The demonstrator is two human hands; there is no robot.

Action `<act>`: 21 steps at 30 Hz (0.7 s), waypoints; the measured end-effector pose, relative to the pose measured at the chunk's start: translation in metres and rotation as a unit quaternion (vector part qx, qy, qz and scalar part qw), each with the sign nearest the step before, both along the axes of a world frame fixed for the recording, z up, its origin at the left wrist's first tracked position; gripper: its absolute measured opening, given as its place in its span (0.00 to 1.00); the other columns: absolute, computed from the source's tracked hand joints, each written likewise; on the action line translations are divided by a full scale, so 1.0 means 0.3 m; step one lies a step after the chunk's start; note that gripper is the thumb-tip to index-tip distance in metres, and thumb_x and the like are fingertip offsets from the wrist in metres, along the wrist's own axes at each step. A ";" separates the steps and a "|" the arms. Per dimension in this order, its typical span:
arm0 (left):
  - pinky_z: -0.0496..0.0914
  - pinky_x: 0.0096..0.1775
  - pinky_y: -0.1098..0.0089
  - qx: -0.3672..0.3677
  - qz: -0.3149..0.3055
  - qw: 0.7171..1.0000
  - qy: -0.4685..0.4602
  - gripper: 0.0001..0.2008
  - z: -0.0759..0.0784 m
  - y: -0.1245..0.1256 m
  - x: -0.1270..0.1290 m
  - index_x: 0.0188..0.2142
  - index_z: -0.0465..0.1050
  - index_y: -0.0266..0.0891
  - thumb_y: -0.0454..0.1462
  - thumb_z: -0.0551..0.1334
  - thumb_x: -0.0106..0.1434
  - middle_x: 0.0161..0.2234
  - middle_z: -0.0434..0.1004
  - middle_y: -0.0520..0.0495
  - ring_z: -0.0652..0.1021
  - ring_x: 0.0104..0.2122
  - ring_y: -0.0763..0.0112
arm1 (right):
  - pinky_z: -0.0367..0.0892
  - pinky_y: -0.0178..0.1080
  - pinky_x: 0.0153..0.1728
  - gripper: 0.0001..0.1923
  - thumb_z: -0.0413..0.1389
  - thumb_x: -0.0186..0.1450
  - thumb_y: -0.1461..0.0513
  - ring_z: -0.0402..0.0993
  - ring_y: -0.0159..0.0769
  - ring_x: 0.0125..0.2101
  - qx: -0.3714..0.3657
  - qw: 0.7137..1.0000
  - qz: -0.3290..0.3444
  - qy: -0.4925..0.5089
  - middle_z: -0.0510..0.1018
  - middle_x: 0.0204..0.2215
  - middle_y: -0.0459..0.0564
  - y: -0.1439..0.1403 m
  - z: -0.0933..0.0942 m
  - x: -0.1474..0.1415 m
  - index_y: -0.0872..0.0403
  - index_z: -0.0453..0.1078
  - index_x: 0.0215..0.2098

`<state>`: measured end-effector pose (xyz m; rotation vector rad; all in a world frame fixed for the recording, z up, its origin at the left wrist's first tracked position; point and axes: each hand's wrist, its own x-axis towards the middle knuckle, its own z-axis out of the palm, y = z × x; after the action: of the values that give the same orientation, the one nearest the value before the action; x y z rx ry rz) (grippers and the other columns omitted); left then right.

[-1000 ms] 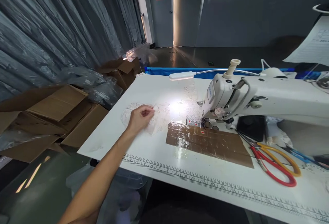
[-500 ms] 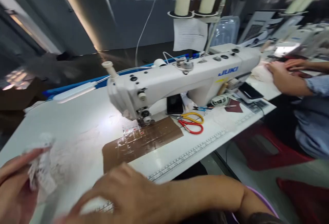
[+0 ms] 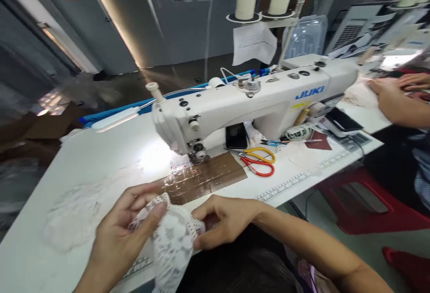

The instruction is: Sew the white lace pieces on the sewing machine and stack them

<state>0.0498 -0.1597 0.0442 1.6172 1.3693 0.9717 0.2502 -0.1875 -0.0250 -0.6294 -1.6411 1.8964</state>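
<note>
A strip of white lace fabric with a scalloped edge hangs between my two hands, over the table's front edge. My left hand pinches its upper left part, thumb on top. On the other side my right hand grips the right edge between thumb and fingers. Just beyond them is the white sewing machine, its lamp lighting the area by the needle. Brown tape covers the bed in front of the needle. More pale lace lies in a loose pile to the left.
Scissors with yellow and red handles lie right of the needle, near a black phone. Blue snips and a coiled cable rest farther right. A co-worker's arm works at the neighbouring table. A red stool stands below.
My left hand has come in from the far left with lace. My right hand has moved right and now holds the lace's other edge. The view has shifted slightly left.
</note>
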 end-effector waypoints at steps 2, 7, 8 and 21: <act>0.75 0.25 0.69 -0.025 -0.043 0.999 0.005 0.18 -0.024 0.013 -0.037 0.42 0.76 0.50 0.49 0.70 0.53 0.33 0.81 0.49 0.79 0.27 0.65 | 0.54 0.29 0.22 0.23 0.65 0.57 0.47 0.58 0.23 0.23 -0.053 0.998 0.016 -0.004 0.65 0.24 0.39 0.005 -0.014 0.031 0.57 0.65 0.31; 0.73 0.26 0.71 -0.070 -0.153 0.985 0.049 0.21 -0.078 0.049 -0.089 0.52 0.71 0.44 0.47 0.65 0.61 0.33 0.74 0.48 0.76 0.27 0.69 | 0.53 0.29 0.22 0.17 0.63 0.61 0.52 0.57 0.22 0.22 -0.046 0.996 0.000 -0.079 0.66 0.24 0.39 0.064 -0.009 0.135 0.56 0.65 0.30; 0.71 0.25 0.71 -0.072 -0.157 0.983 0.066 0.22 -0.084 0.063 -0.090 0.54 0.68 0.44 0.46 0.63 0.62 0.29 0.71 0.51 0.74 0.24 0.71 | 0.56 0.30 0.24 0.16 0.62 0.62 0.52 0.61 0.24 0.24 -0.038 0.994 -0.013 -0.101 0.69 0.26 0.41 0.085 -0.003 0.153 0.56 0.68 0.34; 0.71 0.37 0.65 0.285 -0.213 0.858 0.371 0.15 -0.216 0.250 -0.023 0.48 0.72 0.33 0.28 0.53 0.64 0.50 0.73 0.37 0.75 0.42 0.63 | 0.59 0.38 0.27 0.15 0.56 0.63 0.50 0.73 0.41 0.26 0.244 0.756 -0.312 -0.521 0.76 0.22 0.48 0.287 -0.016 0.157 0.50 0.78 0.37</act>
<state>0.0430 -0.0849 -0.0205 2.8116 1.1188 0.4977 0.2972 -0.1014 -0.0298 -1.8998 -2.0031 0.5034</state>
